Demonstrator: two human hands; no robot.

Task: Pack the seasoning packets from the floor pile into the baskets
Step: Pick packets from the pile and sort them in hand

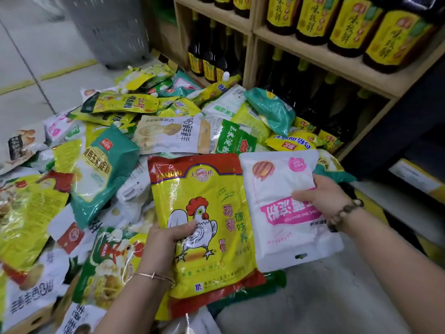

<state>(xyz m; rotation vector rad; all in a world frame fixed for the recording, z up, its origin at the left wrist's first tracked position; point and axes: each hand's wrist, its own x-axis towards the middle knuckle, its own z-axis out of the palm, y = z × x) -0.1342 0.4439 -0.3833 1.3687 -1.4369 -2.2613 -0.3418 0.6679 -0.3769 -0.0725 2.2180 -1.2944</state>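
My left hand (pixel 166 242) grips a yellow and red packet with a rooster on it (pixel 207 227), thumb on its front, held above the pile. Beside it my right hand (pixel 322 196) holds a white packet with a pink label (pixel 279 196), upside down, thumb across its face. The two packets sit side by side and touch at their edges. A big pile of seasoning packets (pixel 115 145) in green, yellow and white covers the floor to the left and behind. A grey perforated basket (pixel 108 27) stands at the back, beyond the pile.
Wooden shelves (pixel 320 56) with dark bottles bearing yellow labels (pixel 346 22) rise at the right. A cardboard box edge (pixel 36 319) shows at the lower left under packets. Bare grey floor (pixel 325 304) lies at the lower right, and light floor tiles with yellow lines at the upper left.
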